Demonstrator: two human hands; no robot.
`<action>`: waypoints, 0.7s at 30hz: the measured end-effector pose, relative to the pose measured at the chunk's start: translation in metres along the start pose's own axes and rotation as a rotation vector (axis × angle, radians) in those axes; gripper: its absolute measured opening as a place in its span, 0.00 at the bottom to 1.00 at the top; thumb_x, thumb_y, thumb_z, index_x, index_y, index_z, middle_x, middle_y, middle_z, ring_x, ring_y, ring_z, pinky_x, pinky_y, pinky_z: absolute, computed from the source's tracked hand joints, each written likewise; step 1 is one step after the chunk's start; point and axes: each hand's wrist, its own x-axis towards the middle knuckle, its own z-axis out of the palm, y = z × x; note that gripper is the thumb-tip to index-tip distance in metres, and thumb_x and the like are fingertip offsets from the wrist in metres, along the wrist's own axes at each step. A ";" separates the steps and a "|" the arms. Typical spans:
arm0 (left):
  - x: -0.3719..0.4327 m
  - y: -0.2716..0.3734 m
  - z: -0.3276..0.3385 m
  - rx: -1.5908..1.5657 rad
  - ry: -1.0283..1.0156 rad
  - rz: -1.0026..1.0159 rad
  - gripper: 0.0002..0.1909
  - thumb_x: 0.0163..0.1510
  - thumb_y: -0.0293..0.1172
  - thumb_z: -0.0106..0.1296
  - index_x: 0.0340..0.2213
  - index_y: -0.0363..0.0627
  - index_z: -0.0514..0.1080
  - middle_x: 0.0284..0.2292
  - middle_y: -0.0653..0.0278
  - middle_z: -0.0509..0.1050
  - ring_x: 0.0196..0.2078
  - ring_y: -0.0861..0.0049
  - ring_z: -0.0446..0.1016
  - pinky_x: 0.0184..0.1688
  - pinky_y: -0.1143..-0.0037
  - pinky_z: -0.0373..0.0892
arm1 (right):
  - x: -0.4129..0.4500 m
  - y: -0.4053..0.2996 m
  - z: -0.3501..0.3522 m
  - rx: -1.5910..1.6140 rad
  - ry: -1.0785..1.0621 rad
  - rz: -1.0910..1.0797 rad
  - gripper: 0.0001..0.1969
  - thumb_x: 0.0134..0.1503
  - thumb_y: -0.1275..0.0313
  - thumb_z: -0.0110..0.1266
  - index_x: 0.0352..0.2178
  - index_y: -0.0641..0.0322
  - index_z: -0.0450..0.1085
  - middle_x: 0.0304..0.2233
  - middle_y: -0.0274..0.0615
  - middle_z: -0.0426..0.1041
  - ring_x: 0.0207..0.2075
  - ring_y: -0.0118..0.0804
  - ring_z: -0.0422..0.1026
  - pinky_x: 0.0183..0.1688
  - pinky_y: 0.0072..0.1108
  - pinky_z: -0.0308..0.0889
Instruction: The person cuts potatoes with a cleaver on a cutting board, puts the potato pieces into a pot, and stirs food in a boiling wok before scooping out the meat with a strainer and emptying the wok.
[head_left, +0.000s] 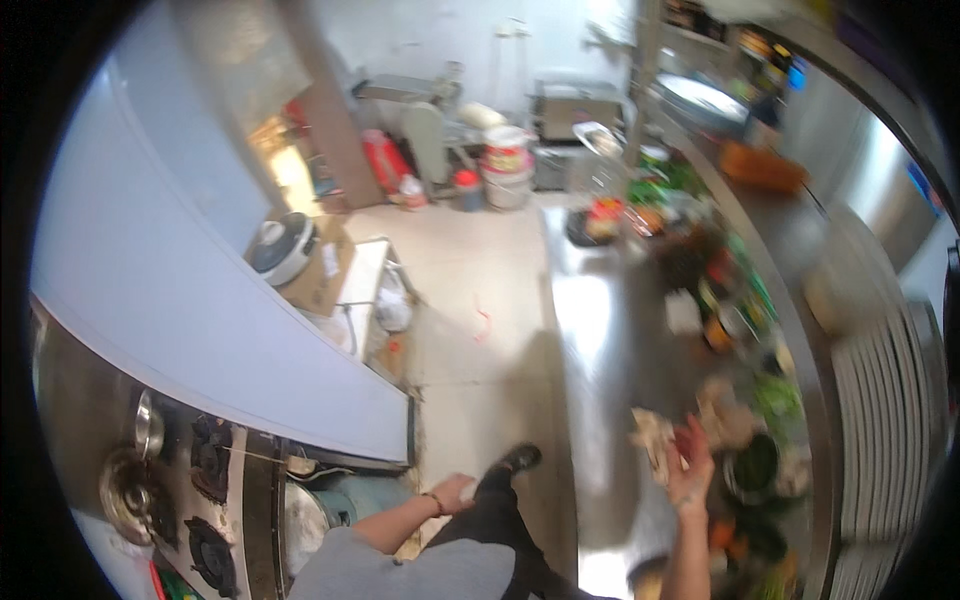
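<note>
My right hand (691, 469) is over the steel counter (611, 360), its fingers on a crumpled beige cloth or paper (654, 442). Blur hides exactly how the fingers close around it. Another crumpled light-brown piece (724, 412) lies just beyond that hand. To the right of the wrist sits a bowl of dark green leaves (752, 466). Low beside my thigh, my left hand (452, 493) is curled, with a small white object (469, 491) showing at its fingers. What that object is cannot be made out.
Vegetables and containers line the counter's right side, among them a white box (682, 312). A gas stove (214, 480) stands at lower left, behind a white partition (247, 330). Ahead, tiled floor (480, 262) runs to stacked buckets (508, 169). A rice cooker (283, 247) rests on a cardboard box.
</note>
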 end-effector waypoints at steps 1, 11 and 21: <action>0.016 -0.019 -0.001 -0.094 -0.097 0.158 0.29 0.42 0.40 0.52 0.46 0.42 0.61 0.45 0.49 0.63 0.49 0.58 0.60 0.52 0.69 0.56 | 0.023 0.016 0.013 0.127 -0.041 0.085 0.23 0.50 0.76 0.50 0.49 0.64 0.56 0.35 0.43 0.68 0.36 0.32 0.68 0.40 0.22 0.64; 0.088 -0.065 -0.222 -0.338 0.099 -0.477 0.22 0.44 0.38 0.51 0.42 0.44 0.65 0.39 0.54 0.69 0.41 0.63 0.68 0.44 0.70 0.64 | 0.319 0.180 0.065 -0.963 0.217 0.242 0.15 0.54 0.63 0.45 0.37 0.65 0.64 0.24 0.42 0.68 0.26 0.33 0.66 0.33 0.22 0.64; 0.207 0.029 -0.206 -0.450 -0.143 0.030 0.22 0.45 0.38 0.51 0.42 0.41 0.65 0.39 0.56 0.70 0.41 0.67 0.69 0.43 0.73 0.65 | 0.322 0.143 -0.004 -0.461 0.619 0.020 0.11 0.53 0.66 0.46 0.29 0.65 0.69 0.28 0.42 0.69 0.30 0.36 0.68 0.35 0.25 0.66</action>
